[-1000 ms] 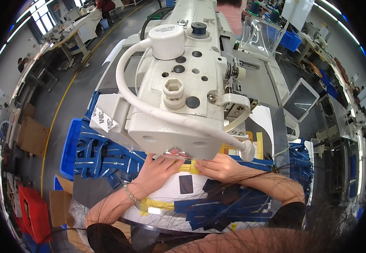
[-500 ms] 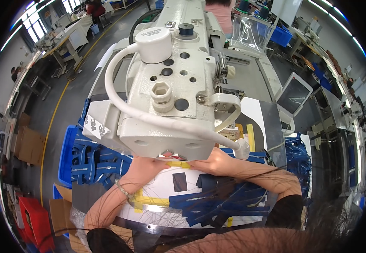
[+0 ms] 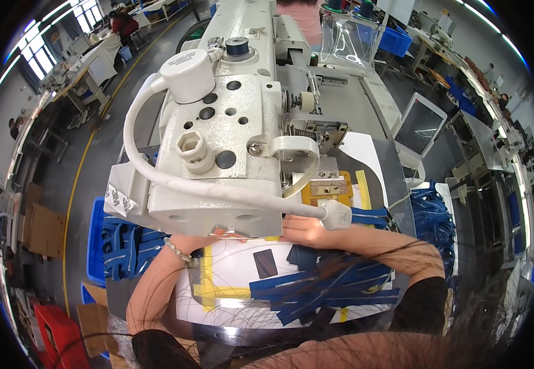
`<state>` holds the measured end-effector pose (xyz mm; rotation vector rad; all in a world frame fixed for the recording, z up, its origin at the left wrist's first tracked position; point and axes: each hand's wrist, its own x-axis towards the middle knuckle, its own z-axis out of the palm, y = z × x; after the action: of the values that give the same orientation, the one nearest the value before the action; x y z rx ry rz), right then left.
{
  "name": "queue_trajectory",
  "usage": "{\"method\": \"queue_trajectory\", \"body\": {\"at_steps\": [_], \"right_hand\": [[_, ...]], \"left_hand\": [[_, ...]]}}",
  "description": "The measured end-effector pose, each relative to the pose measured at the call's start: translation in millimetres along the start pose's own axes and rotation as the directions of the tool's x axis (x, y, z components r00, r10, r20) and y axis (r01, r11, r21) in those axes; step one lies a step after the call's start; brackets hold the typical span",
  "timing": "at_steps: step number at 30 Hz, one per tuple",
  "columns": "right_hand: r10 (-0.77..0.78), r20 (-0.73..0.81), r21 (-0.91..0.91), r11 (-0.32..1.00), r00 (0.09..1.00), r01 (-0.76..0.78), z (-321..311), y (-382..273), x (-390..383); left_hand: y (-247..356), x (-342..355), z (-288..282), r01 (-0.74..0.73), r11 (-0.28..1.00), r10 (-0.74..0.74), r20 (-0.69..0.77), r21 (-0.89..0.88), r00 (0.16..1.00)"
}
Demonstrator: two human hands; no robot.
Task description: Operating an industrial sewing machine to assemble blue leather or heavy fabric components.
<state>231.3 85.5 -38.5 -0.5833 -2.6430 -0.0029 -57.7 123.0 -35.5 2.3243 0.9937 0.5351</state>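
Observation:
The white head of a sewing machine (image 3: 217,200) stands in front of me and covers much of the space between my hands. My left hand (image 3: 194,243) reaches beneath it from the left; most of its fingers are hidden. To the right of the head, my right hand (image 3: 307,234) has its fingers bent together, their tips partly out of sight. Whatever they pinch, if anything, does not show. Below them lies a white board (image 3: 233,264) with yellow tape edges, bearing a small dark rectangle (image 3: 265,263) and a pile of blue zipper strips (image 3: 322,292).
More blue strips lie at the left in a blue bin (image 3: 96,246) and at the right in a heap (image 3: 431,215). A tablet-like screen (image 3: 422,125) stands at the right of the machine. A white cable (image 3: 217,189) loops across the machine head. Cardboard boxes (image 3: 47,218) are on the left.
My view has shifted, so the machine sits farther left in it. More of my left hand is now behind the machine head. My right hand stays close to the head's right side.

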Motion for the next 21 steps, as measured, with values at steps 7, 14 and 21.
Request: {"method": "queue_trajectory", "body": {"at_steps": [7,14,21], "right_hand": [[0.072,0.070,0.083,0.994,0.995,-0.078,4,1,-4],[-0.033,-0.096,-0.024,0.999,0.995,0.031,15,1,-3],[-0.112,-0.002,-0.238,0.965,0.994,0.109,-3,-3,3]], "left_hand": [[-7,-2,8,0.040,0.983,-0.038,0.016,-0.178,0.999],[-2,-8,11,0.080,0.923,-0.079,0.019,-0.377,0.997],[35,-25,2,0.225,0.974,-0.224,0.093,0.002,0.970]]}}
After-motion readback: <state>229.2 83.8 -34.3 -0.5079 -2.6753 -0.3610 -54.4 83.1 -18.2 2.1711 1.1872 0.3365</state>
